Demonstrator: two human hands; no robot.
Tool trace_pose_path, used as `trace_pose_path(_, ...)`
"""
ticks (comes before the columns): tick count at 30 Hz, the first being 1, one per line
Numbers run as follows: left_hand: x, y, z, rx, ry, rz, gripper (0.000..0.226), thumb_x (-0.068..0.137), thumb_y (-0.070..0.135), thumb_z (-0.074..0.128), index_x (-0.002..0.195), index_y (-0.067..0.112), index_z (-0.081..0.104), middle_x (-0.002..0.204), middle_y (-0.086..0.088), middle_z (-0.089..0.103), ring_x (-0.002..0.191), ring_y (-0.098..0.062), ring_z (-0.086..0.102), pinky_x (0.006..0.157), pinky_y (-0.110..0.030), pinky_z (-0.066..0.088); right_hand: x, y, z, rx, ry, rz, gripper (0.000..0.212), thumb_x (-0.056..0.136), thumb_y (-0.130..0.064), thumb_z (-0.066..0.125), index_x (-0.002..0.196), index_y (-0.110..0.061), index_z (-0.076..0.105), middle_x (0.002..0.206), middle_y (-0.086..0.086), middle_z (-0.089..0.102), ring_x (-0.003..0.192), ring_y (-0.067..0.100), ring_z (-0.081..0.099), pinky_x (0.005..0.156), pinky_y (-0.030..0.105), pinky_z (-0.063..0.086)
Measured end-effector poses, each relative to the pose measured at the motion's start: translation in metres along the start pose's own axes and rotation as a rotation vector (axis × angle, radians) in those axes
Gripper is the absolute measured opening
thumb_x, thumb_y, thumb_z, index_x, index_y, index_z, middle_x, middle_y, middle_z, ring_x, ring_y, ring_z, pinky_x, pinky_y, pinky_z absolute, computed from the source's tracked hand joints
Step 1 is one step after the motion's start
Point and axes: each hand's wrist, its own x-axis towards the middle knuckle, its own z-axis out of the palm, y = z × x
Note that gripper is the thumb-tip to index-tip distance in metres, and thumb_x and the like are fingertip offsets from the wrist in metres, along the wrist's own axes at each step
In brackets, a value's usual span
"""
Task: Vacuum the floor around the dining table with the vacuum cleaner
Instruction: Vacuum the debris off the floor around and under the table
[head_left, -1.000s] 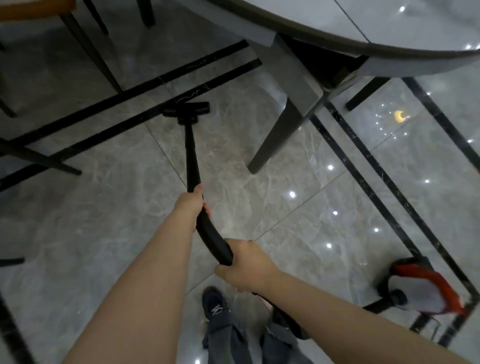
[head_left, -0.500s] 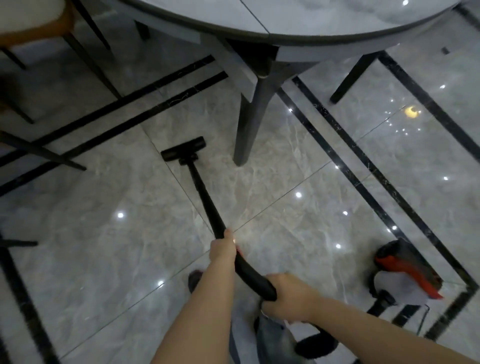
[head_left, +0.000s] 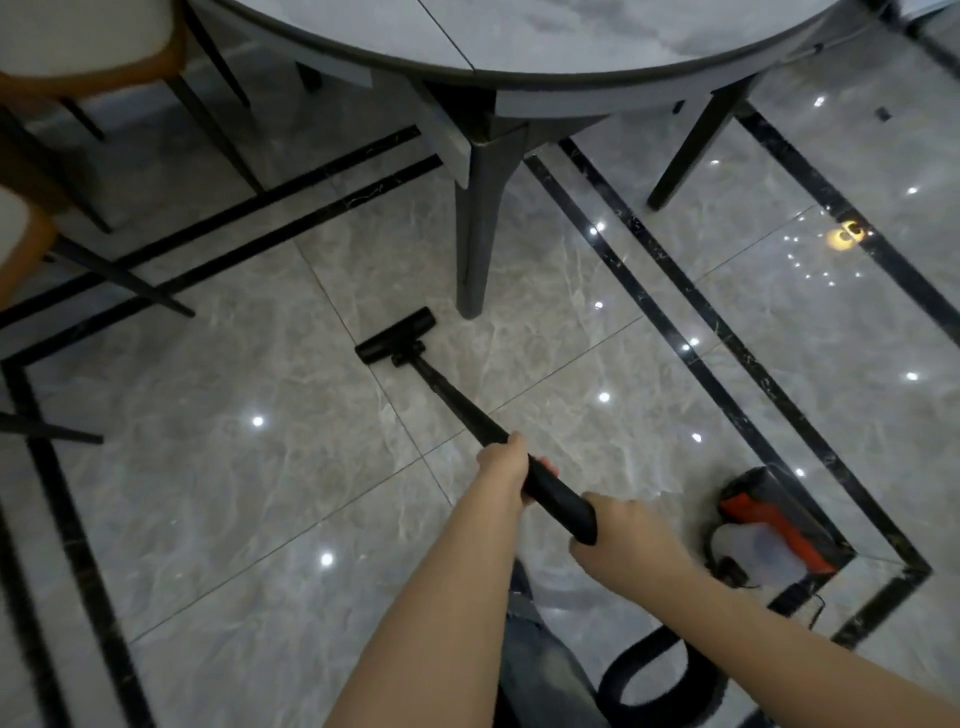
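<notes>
Head view: our left hand (head_left: 505, 467) and right hand (head_left: 623, 535), each grip wrapped tight round the rigid vacuum wand (head_left: 452, 400); floor nozzle (head_left: 395, 336) ahead, beside the dining table leg (head_left: 478, 228). Looks light and stiff; hold the thick handle.

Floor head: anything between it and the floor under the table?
Yes. The table leg stands just ahead and to the right of the floor head, with a gap between them. To its left the tiles run clear under the dining table.
</notes>
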Motion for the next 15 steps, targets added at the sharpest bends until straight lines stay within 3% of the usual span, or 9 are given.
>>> trace_pose_path(3, -0.011, -0.037, 0.011, -0.013, -0.024, -0.018, 0.040, 0.103, 0.028, 0.049, 0.133, 0.002, 0.044, 0.084, -0.014, 0.062, 0.064, -0.021, 0.063, 0.037, -0.024, 0.051, -0.031, 0.022, 0.005, -0.042, -0.012, 0.052, 0.013, 0.087, -0.024, 0.058, 0.080, -0.031, 0.049, 0.072, -0.009, 0.060, 0.061, 0.009, 0.058, 0.049, 0.020, 0.039)
trace_pose_path(5, -0.021, -0.053, 0.011, -0.029, -0.020, -0.016, 0.040, 0.103, 0.028, 0.049, 0.135, 0.003, 0.043, 0.085, -0.014, 0.061, 0.066, -0.021, 0.063, 0.037, -0.024, 0.051, -0.046, 0.027, 0.007, -0.073, -0.030, 0.072, 0.019, 0.088, -0.026, 0.059, 0.076, -0.034, 0.046, 0.074, -0.009, 0.061, 0.062, 0.009, 0.058, 0.052, 0.022, 0.043)
trace_pose_path(8, -0.030, -0.057, 0.002, -0.034, -0.057, 0.018, 0.038, 0.104, 0.029, 0.048, 0.133, 0.004, 0.044, 0.080, -0.012, 0.060, 0.064, -0.020, 0.061, 0.042, -0.027, 0.052, -0.057, 0.018, 0.012, -0.033, 0.004, 0.044, 0.013, 0.088, -0.027, 0.061, 0.080, -0.030, 0.052, 0.075, -0.006, 0.064, 0.065, 0.013, 0.064, 0.055, 0.025, 0.051)
trace_pose_path(12, -0.029, -0.051, -0.022, 0.007, 0.000, 0.082, 0.023, 0.104, 0.027, 0.046, 0.115, 0.006, 0.047, 0.073, -0.010, 0.056, 0.060, -0.020, 0.057, 0.059, -0.032, 0.055, -0.060, -0.007, 0.031, 0.079, 0.052, -0.010, 0.010, 0.089, -0.026, 0.064, 0.095, -0.017, 0.062, 0.079, 0.001, 0.068, 0.061, 0.017, 0.068, 0.057, 0.031, 0.059)
trace_pose_path(15, -0.033, -0.067, -0.026, 0.085, -0.012, 0.065, 0.018, 0.105, 0.026, 0.044, 0.110, 0.008, 0.043, 0.075, -0.011, 0.056, 0.060, -0.019, 0.056, 0.058, -0.032, 0.054, -0.074, -0.002, 0.048, 0.104, 0.040, 0.027, 0.014, 0.088, -0.022, 0.062, 0.100, -0.015, 0.063, 0.083, 0.005, 0.069, 0.066, 0.023, 0.070, 0.063, 0.038, 0.063)
